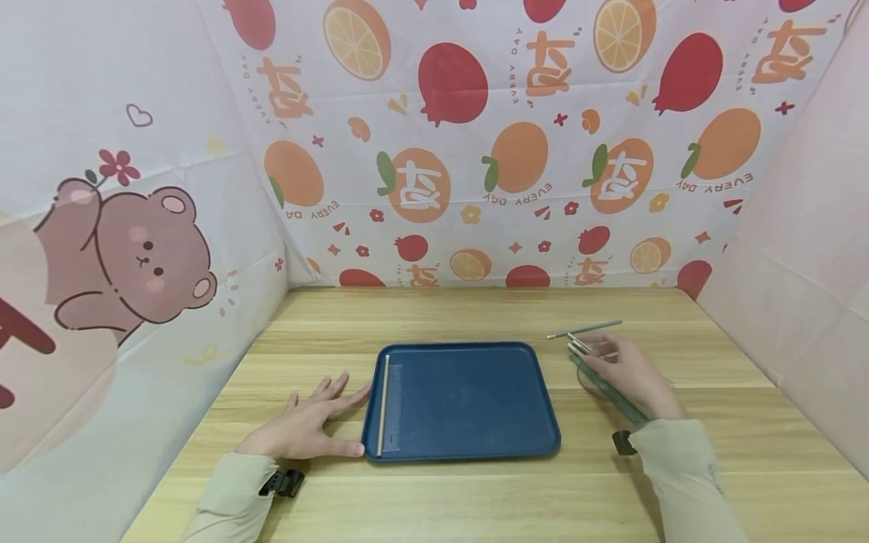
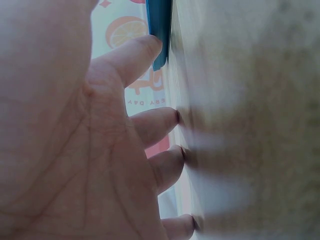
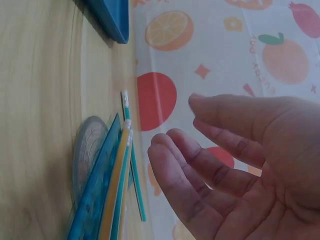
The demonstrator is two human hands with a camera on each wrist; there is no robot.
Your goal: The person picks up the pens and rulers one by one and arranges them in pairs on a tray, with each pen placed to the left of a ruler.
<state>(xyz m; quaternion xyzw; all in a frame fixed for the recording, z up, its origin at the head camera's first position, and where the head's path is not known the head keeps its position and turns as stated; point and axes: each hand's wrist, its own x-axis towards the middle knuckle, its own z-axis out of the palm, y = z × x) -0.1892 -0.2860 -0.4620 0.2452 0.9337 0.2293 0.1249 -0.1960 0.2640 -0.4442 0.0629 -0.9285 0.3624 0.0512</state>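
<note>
A blue tray (image 1: 475,400) lies in the middle of the wooden table (image 1: 475,498). A pale pencil (image 1: 384,403) and a clear ruler (image 1: 395,407) lie along the tray's left side. My left hand (image 1: 312,426) rests flat on the table left of the tray, with its thumb (image 2: 132,57) against the tray's edge (image 2: 160,30). My right hand (image 1: 627,369) hovers right of the tray over a bundle of pencils (image 1: 579,347). In the right wrist view its fingers (image 3: 200,165) are loosely curved and hold nothing, just above the pencils (image 3: 120,175).
A single green pencil (image 1: 585,329) lies apart behind the bundle. A clear protractor (image 3: 87,150) and a blue-green ruler (image 1: 611,396) lie with the pencils. Printed fabric walls (image 1: 475,151) enclose the table at the back and both sides.
</note>
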